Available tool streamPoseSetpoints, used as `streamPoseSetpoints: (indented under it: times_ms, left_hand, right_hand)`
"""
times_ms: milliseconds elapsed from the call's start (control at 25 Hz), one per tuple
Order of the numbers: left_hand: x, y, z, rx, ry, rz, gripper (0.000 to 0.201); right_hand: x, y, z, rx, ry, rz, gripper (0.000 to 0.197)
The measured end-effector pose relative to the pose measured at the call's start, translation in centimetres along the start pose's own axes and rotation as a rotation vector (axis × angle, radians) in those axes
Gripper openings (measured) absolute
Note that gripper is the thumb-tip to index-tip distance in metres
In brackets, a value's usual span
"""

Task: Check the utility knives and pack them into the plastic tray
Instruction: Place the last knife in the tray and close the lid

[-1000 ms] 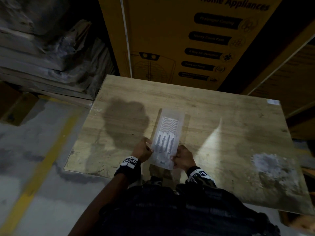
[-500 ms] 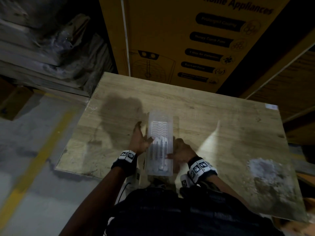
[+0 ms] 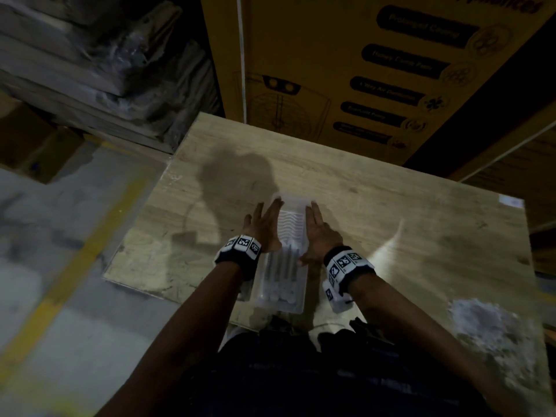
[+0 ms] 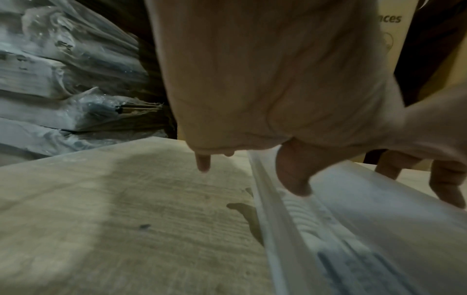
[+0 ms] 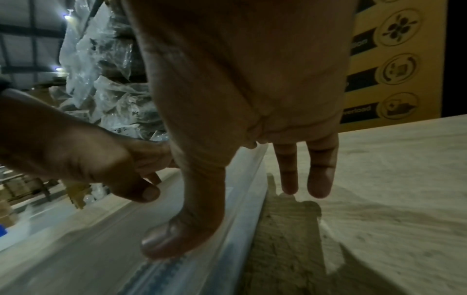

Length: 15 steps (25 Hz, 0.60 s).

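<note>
One plastic tray, two hands, one table, one yellow carton

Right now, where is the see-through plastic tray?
In the head view the plastic tray lies flat on the wooden table, near its front edge, between the left hand and the right hand, whose straight fingers flank its long sides.

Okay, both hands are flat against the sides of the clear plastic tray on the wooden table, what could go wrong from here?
1. The clear plastic tray hangs slightly past the near edge of the wooden table; a pull toward the body could tip it off.
2. The left hand and right hand only press with straight fingers, so lifting it this way may let it slip and spill the utility knives.
</note>
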<state>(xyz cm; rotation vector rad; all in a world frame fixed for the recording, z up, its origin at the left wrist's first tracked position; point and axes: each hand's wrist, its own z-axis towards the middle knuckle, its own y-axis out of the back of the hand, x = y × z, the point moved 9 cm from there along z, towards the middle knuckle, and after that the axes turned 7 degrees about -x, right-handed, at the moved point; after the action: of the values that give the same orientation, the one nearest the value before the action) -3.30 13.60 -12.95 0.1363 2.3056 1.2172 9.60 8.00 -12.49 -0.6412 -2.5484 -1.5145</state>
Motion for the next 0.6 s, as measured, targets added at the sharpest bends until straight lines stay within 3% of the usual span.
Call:
streamPoseSetpoints:
  times_ms: [160,360,600]
  left_hand:
    - [0.8,0.7,0.8,0.019,0.01,0.114,0.116]
    - [1.9,0.5,0.8,0.059,0.011,0.083,0.115]
    - [1.0,0.0,0.3,0.041,0.039,0.103,0.114]
  right_hand:
    - [-0.2,0.5,0.6,0.003,-0.038,0.001,0.165]
    - [0.1,0.6,1.3,-0.024,-0.084,-0.083,0.166]
    - [-0.2,-0.1,0.6,-0.063,-0.114,0.021,0.16]
